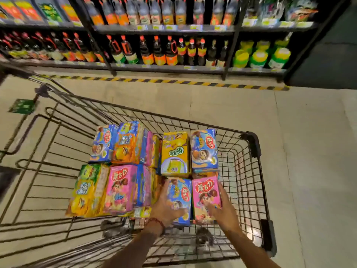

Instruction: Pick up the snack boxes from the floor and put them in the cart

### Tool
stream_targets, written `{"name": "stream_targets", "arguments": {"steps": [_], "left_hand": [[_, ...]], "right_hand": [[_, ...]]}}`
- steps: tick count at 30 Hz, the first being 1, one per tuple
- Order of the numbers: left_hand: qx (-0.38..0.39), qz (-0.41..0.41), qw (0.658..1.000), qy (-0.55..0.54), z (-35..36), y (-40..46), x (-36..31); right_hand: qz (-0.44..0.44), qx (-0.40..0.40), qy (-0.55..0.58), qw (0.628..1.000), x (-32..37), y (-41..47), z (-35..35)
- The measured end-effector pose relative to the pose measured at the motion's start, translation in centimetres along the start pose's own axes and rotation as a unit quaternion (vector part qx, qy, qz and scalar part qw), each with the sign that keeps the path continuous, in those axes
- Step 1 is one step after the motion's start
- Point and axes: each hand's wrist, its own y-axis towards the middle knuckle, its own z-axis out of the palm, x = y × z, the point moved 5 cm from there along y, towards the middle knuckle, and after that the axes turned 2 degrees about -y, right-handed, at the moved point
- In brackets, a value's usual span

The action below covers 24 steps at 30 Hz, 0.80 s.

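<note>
A wire shopping cart [253, 151] stands in front of me and holds several bright snack boxes laid flat. My left hand [166, 206] grips a blue box [180, 192] near the cart's near right corner, fingers curled round its lower edge. My right hand [225, 207] holds a pink box [205, 192] right beside it, thumb on its face and palm on its right side. Behind them lie a yellow box [174, 153] and another blue box [203, 147]. To the left sit a pink box [120, 188], a green-yellow box [87, 190] and more stacked boxes [125, 144].
Store shelves [164, 66] full of bottles run across the back, behind a yellow-black striped floor line [173, 81]. Pale floor [309, 151] lies to the right of the cart. A green floor sticker [23, 106] is at the left.
</note>
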Motion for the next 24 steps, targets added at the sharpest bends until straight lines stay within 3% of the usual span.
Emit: {"name": "stream_targets", "arguments": {"steps": [9,15,19,24], "left_hand": [[-0.050,-0.014,0.998,0.036,0.7,4.3,4.8],[-0.034,-0.085,0.992,0.089,0.7,4.7,6.8],[-0.029,-0.058,0.975,0.211,0.8,4.4,4.8],[0.006,-0.007,0.941,0.337,0.6,4.2,2.7]], "right_hand": [[0.054,-0.052,-0.016,0.997,-3.9,2.6,3.0],[0.063,-0.096,-0.258,0.959,-4.0,2.9,2.4],[0.094,-0.130,-0.338,0.927,-3.4,2.8,1.9],[0.108,-0.143,-0.350,0.919,-2.1,2.2,2.0]]}}
